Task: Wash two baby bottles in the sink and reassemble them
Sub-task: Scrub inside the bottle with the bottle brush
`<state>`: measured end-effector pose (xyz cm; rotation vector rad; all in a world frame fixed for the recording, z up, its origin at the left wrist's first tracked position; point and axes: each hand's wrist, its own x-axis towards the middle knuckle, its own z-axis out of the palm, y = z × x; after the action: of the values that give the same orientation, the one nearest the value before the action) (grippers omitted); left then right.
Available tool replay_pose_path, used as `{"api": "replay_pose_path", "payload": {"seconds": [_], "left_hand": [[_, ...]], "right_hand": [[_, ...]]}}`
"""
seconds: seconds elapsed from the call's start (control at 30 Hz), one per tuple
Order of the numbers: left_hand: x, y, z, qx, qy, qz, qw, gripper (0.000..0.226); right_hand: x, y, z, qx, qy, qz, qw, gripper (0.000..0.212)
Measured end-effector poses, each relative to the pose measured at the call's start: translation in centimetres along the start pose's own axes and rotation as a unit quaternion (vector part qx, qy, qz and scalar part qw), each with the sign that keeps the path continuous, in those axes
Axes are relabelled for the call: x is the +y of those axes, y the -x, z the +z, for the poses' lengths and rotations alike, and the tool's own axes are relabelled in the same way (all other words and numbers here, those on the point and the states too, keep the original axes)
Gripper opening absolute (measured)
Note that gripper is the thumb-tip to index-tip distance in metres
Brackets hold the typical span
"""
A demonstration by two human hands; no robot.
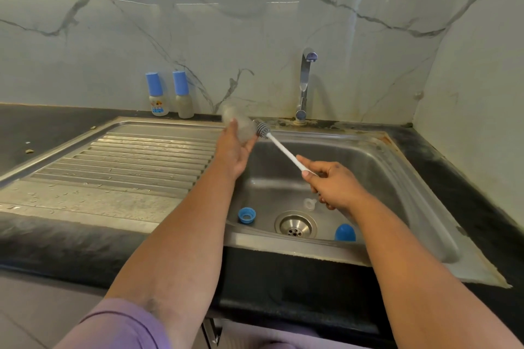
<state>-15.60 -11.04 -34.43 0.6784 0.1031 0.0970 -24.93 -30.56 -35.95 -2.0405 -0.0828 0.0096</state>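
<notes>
Left hand [232, 150] is wrapped round the clear bottle body [238, 125], holding it tilted over the sink's back-left corner with the open mouth facing right; right hand [331, 184] pinches the far end of the bottle brush [283, 150] handle, so both grips are clenched on something; the grey bristle head sits right at the bottle mouth, touching or just about to go in, bit blurry to tell.

Bottle looks light, thin plastic and probably wet, so I'd guess slippery; holding it round the middle like that seems the way to go, squeeze too hard and it'll flex. Brush handle is thin and likely bendy, so choking up closer to the head would give more control.

Down in the sink [397, 167]: blue collar ring [246, 215] left of the drain [295, 224], clear teat [309, 204] just behind the drain, blue cap [345, 232] on the right. Two more capped bottles [170, 95] stand against the wall on the table [51, 127], well apart from the action; tap [304, 85] isn't running as far as I can see.
</notes>
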Motion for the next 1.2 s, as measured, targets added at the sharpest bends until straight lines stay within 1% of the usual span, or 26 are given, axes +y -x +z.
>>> {"api": "replay_pose_path", "payload": {"seconds": [0.07, 0.17, 0.3, 0.4, 0.47, 0.5, 0.6, 0.67, 0.73, 0.8, 0.87, 0.9, 0.93, 1.0, 1.03, 1.1, 1.17, 1.2], "left_hand": [[-0.9, 0.9, 0.5, -0.046, -0.076, -0.052, 0.995, 0.048], [-2.1, 1.5, 1.3, -0.064, -0.109, -0.077, 0.989, 0.051], [-1.8, 1.2, 0.9, -0.071, -0.189, -0.084, 0.976, 0.058], [-1.3, 0.9, 0.4, -0.043, -0.183, -0.062, 0.98, 0.062], [-0.8, 0.6, 0.0, -0.026, -0.168, -0.051, 0.984, 0.059], [-0.7, 0.5, -0.2, -0.03, -0.171, -0.055, 0.983, 0.057], [-1.0, 1.3, 0.0, -0.099, -0.228, -0.104, 0.963, 0.045], [-1.3, 1.7, 0.5, -0.133, -0.247, -0.114, 0.953, 0.035], [-1.3, 1.6, 0.7, -0.11, -0.206, -0.09, 0.968, 0.04], [-1.1, 1.1, 0.6, -0.057, -0.123, -0.056, 0.989, 0.045], [-0.6, 0.8, 0.3, -0.016, -0.049, -0.04, 0.998, 0.039], [-0.4, 0.7, 0.1, 0.003, -0.026, -0.041, 0.999, 0.038], [-0.2, 0.8, 0.1, 0.021, -0.008, -0.047, 0.999, 0.041], [-0.2, 1.0, 0.4, 0.044, 0.05, -0.05, 0.997, 0.056], [-0.3, 1.0, 0.6, 0.052, 0.093, -0.047, 0.993, 0.062], [-0.4, 1.2, 1.0, 0.064, 0.157, -0.035, 0.985, 0.065], [-0.3, 1.2, 1.1, 0.075, 0.193, -0.025, 0.978, 0.065], [-0.2, 1.2, 1.1, 0.076, 0.201, -0.023, 0.976, 0.065]], "right_hand": [[0.3, -0.5, 0.2, 0.038, 0.0, -0.004, 0.999, 0.036], [0.6, -1.0, -0.1, 0.078, 0.021, -0.014, 0.997, 0.038], [0.6, -0.9, -0.3, 0.072, 0.018, -0.016, 0.997, 0.038], [0.2, -0.4, -0.2, 0.046, 0.004, -0.021, 0.999, 0.036], [0.1, -0.2, -0.1, 0.032, -0.001, -0.034, 0.999, 0.036], [0.1, -0.2, -0.1, 0.033, -0.001, -0.038, 0.999, 0.037], [0.2, -0.5, -0.2, 0.063, -0.011, -0.034, 0.997, 0.037], [0.2, -0.7, -0.4, 0.075, -0.025, -0.022, 0.997, 0.037], [0.2, -0.6, -0.6, 0.064, -0.029, -0.012, 0.997, 0.037], [0.0, -0.3, -0.4, 0.038, -0.03, -0.01, 0.999, 0.036], [-0.2, -0.1, -0.1, 0.03, -0.04, -0.017, 0.999, 0.036], [-0.3, -0.2, 0.0, 0.037, -0.047, -0.02, 0.998, 0.036], [-0.4, -0.2, 0.1, 0.048, -0.052, -0.022, 0.997, 0.036], [-0.5, -0.3, 0.1, 0.062, -0.056, -0.025, 0.996, 0.036], [-0.6, -0.2, 0.2, 0.055, -0.059, -0.027, 0.996, 0.036], [-0.8, 0.2, 0.3, 0.007, -0.08, -0.033, 0.996, 0.036], [-1.2, 0.6, 0.1, -0.032, -0.097, -0.031, 0.994, 0.036], [-1.3, 0.7, 0.0, -0.033, -0.095, -0.027, 0.995, 0.036]]}}
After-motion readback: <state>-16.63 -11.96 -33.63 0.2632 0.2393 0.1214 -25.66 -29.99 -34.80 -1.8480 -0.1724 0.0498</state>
